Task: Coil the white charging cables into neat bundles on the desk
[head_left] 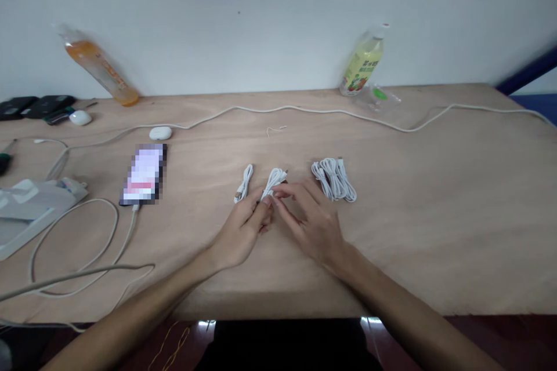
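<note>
Near the middle of the table, my left hand (241, 229) is closed around the lower part of a coiled white cable (274, 178). The cable's loops and a plug stick up past my fingers. My right hand (315, 220) comes in from the other side, thumb and forefinger drawn close at the cable's middle. What those fingertips pinch, if anything, is too small to make out. To the left lies another coiled white cable (244, 182). Just beyond my right hand, several coiled white cables (334, 178) lie side by side.
A phone (143, 174) with a plugged-in cord and a white earbud case (161, 133) lie left. A long white cord (304, 109) crosses the back. An orange drink bottle (102, 69) and a yellow-green bottle (363, 66) stand against the wall. A thin tie (276, 129) lies behind the cables.
</note>
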Demonstrator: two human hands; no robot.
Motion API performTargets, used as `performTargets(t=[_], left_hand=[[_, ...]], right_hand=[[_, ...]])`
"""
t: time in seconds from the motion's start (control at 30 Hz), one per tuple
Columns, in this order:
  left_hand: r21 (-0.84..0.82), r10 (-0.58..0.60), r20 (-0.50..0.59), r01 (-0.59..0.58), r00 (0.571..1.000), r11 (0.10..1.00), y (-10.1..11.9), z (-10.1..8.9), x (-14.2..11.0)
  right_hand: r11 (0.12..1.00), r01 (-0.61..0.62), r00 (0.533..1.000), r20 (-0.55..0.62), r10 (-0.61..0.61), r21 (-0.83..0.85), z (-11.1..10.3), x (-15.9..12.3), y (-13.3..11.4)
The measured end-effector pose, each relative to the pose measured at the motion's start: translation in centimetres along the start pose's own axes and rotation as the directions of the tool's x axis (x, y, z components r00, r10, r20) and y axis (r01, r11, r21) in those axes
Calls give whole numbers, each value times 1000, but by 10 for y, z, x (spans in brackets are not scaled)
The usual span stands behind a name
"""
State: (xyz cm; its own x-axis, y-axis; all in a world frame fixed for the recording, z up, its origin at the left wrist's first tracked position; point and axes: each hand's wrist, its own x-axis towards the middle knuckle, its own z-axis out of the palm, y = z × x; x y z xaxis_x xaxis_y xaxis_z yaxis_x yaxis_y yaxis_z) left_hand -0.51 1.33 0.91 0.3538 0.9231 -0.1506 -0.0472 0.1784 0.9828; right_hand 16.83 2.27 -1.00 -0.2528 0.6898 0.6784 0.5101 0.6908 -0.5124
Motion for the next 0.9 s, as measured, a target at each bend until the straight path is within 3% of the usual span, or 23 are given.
performTargets(t=[0.13, 0.33, 0.57, 0.73, 0.9], left_hand=[[-164, -41, 35, 47, 999, 985, 3, -1, 4], [-219, -107, 88, 124, 990, 968, 2, -4, 6], [-303, -175, 123, 205, 977, 931, 5, -5, 6], [-375, -248, 147, 286, 958, 882, 10, -6, 5], [-394, -243, 151, 284, 958, 874, 5, -6, 7]], right_hand=[[999, 31, 998, 46, -30, -20, -3, 1, 3], [988, 126, 986, 122, -115, -85, -5, 4, 10], [966, 229, 971, 97, -218, -121, -5, 4, 19], [960, 274, 953, 154, -262, -64, -15, 8, 21], [969, 235, 969, 95, -227, -79, -11, 8, 21]])
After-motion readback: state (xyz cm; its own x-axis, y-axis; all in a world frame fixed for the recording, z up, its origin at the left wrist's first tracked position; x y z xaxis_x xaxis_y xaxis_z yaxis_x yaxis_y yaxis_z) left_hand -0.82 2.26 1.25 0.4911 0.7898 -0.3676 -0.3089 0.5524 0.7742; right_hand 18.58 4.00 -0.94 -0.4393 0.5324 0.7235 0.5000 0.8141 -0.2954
